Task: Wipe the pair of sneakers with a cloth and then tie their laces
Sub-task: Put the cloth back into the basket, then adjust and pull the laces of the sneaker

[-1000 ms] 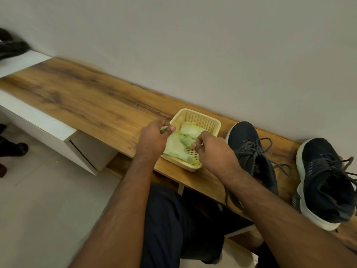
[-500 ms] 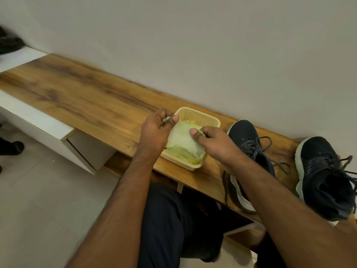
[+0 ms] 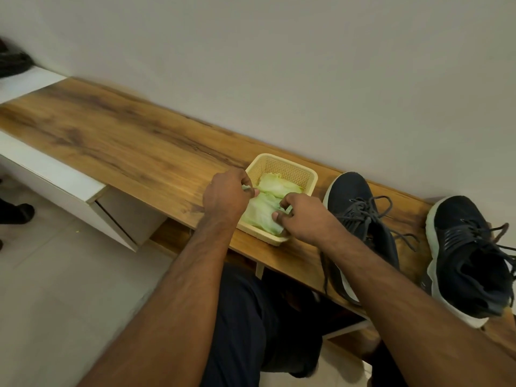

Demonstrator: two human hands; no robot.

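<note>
Far left, a dark blurred item [image 3: 12, 64] sat on a white ledge [image 3: 30, 85] at the wall; couldn't tell what it was. Below it, one dark shoe [image 3: 16, 213] stood on the pale tiled floor [image 3: 55, 289]. One long wood-grain shelf [image 3: 117, 141] ran along the plain off-white wall [image 3: 279, 65], with a white drawer unit [image 3: 69, 188] under its left part. Middle of the shelf: one cream plastic mesh basket [image 3: 284, 167] at the front edge, holding one crumpled pale green cloth [image 3: 268, 208]. Two hands were in the basket. The left hand [image 3: 226, 198] had its fingers curled, pinching the cloth's left edge between thumb and fingertips. The right hand [image 3: 304, 219] pinched the cloth's right side, thumb and curled fingers closed on a fold. The cloth lay in the basket, bunched between the two hands, its far part resting toward the back wall of the basket. Right of the basket were two dark navy sneakers with white soles, both toe to the wall, grey laces loose and untied. The first sneaker [image 3: 360, 216] sat just beside the basket, partly behind the right forearm, one lace hanging over the shelf edge. The second sneaker [image 3: 469, 255] was apart from it, near the right frame edge. No brand, label or writing was readable anywhere. Dark trousers [image 3: 251, 317] showed beneath the shelf.
</note>
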